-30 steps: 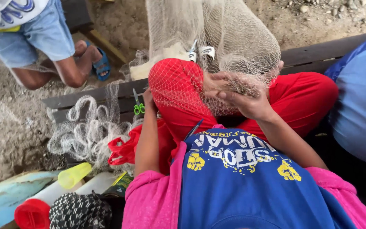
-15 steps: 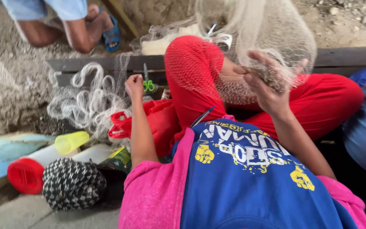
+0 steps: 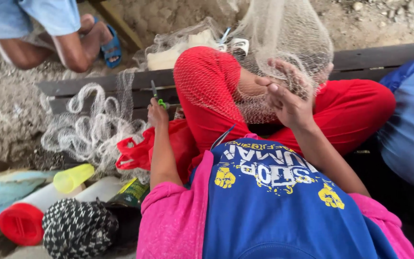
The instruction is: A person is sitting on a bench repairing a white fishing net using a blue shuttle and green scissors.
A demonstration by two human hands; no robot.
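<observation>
A pale fishing net (image 3: 283, 43) hangs down over my raised knee in red trousers (image 3: 207, 91). My right hand (image 3: 288, 98) is up against the net in front of that knee, with its fingers curled into the mesh. My left hand (image 3: 156, 115) is out to the left by the dark wooden plank (image 3: 97, 88), closed around small green-handled scissors (image 3: 158, 97) whose blades point up. A red plastic bag (image 3: 137, 151) lies just below that hand.
A heap of white looped line (image 3: 89, 134) lies left of my arm. Below it are a yellow-capped tube (image 3: 73, 177), a white tube with a red cap (image 3: 22, 221), a black-and-white patterned cloth (image 3: 77, 228) and a green packet (image 3: 132, 193). Another person's legs (image 3: 49, 38) are at top left, and a person in blue (image 3: 410, 134) sits at right.
My left hand has moved off my knee to the left and now holds the scissors by the plank. My right hand stays in the net.
</observation>
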